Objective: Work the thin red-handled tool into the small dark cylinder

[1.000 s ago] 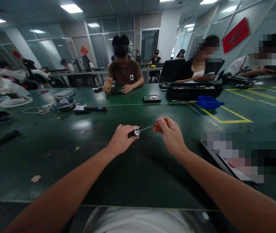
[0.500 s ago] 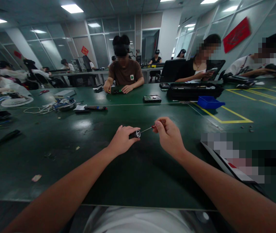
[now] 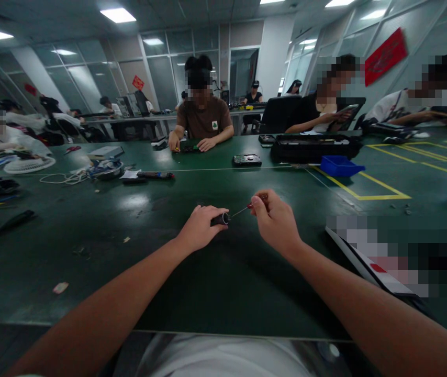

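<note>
My left hand [image 3: 202, 229] is closed round a short black cylinder [image 3: 219, 219], thumb below and fingers above. A pale ring edges the cylinder's end, which faces right. In my right hand [image 3: 274, 220] is a screwdriver [image 3: 241, 211] with a red handle, mostly covered by the fingers. Its thin metal shaft points left and down to the ringed end. Whether the tip sits inside the cylinder or just at its rim, I cannot tell. Both hands are over the green table [image 3: 208, 283].
Beyond my hands lie a circuit-board device [image 3: 247, 159], a blue bin [image 3: 340, 166] and a long black case [image 3: 313, 148]. Cables and a tool [image 3: 155, 175] are to the left. A white-edged flat object [image 3: 365, 262] lies by my right forearm. A co-worker [image 3: 203, 115] sits opposite.
The cylinder's ringed end has turned a little, showing less of its opening. The screwdriver's shaft has shifted slightly to the right; my hands have hardly moved.
</note>
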Available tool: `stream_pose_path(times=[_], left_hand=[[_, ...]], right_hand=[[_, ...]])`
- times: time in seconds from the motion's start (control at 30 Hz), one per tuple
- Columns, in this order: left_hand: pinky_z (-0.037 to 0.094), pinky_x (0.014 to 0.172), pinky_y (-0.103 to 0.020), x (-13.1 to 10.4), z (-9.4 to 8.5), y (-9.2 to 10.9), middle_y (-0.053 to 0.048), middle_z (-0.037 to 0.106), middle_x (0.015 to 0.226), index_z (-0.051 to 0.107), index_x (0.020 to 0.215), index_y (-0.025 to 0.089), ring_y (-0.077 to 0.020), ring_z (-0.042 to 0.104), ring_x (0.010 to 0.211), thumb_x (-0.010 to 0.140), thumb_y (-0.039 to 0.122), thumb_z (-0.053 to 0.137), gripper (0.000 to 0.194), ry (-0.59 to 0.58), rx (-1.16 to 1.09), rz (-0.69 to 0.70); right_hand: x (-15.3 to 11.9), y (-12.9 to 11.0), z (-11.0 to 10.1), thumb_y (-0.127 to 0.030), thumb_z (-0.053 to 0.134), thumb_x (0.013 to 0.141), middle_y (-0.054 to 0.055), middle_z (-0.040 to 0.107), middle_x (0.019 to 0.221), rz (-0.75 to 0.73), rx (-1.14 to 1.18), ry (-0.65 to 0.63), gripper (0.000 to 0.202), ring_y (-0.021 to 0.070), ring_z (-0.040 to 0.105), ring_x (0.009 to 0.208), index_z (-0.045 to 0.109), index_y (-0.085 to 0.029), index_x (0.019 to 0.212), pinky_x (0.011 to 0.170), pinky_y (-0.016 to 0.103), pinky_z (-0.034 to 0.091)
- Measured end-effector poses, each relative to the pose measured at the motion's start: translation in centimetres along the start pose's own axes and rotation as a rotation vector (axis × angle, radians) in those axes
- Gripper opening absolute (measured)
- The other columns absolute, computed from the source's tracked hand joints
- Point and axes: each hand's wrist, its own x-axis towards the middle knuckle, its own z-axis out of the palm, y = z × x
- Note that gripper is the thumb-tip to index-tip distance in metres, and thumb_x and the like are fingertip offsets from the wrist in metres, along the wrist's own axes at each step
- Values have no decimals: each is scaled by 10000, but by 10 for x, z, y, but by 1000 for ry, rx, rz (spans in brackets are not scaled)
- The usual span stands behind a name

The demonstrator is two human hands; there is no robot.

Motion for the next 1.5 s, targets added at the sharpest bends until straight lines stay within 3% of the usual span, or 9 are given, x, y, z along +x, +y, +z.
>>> stream_pose_path(times=[0.13,0.37,0.57,0.77,0.87,1.0,1.13,1.3,1.5], left_hand=[[476,994,-414,1,-2,0,-71,695,1187,661,1281,232,-244,628,1092,878,273,712,408,42,-74,-24],[480,996,-385,2,-1,-2,-64,686,1198,654,1218,220,-231,633,1096,870,265,700,354,164,-261,-128],[456,1030,-382,1,-7,6,-84,644,1233,513,1364,205,-214,607,1135,947,282,543,426,137,-468,-210],[516,792,-359,-6,-16,26,-68,690,1049,638,1100,214,-247,646,936,885,525,626,378,-53,-214,-251],[513,767,-354,-5,-13,32,-60,712,1022,672,1033,225,-252,661,924,907,476,606,288,-151,-99,-217],[519,859,-395,0,-3,34,-80,711,1148,700,1133,245,-286,663,1042,951,420,526,307,-250,71,-145],[533,850,-428,6,6,36,-114,696,1184,691,1239,252,-329,658,1073,959,452,482,402,-286,237,-96],[543,785,-387,12,13,42,-113,704,1039,737,1123,254,-296,675,941,942,422,519,329,-274,342,-39],[537,809,-396,15,9,30,-84,727,1050,753,1067,262,-292,674,969,927,375,528,288,-239,232,-26]], right_hand=[[1,1,-1,-366,465,976,32,676,724,13,-6,36,188,207,653,675,563,-222,906,638,332,425],[0,3,-2,-381,454,990,33,674,744,22,33,37,205,210,656,695,570,-217,951,649,341,441],[0,1,-6,-392,442,996,51,701,797,33,68,43,215,225,677,745,568,-220,969,683,366,470],[-1,0,-6,-386,451,998,48,704,813,16,87,53,197,219,675,745,566,-230,964,681,362,476],[-1,0,-6,-382,453,998,48,704,813,10,89,45,192,216,675,742,564,-229,962,672,353,469],[0,1,-5,-391,451,1000,52,705,820,15,96,44,203,215,676,742,561,-227,958,681,352,468],[-1,2,-5,-394,447,1002,48,701,817,5,105,53,207,214,676,744,562,-227,957,682,347,466],[-1,5,-5,-404,441,1004,41,701,804,4,102,42,213,215,674,738,559,-232,959,668,342,463],[0,5,-5,-411,442,1006,44,705,817,12,114,41,217,216,678,746,562,-233,969,677,347,470]])
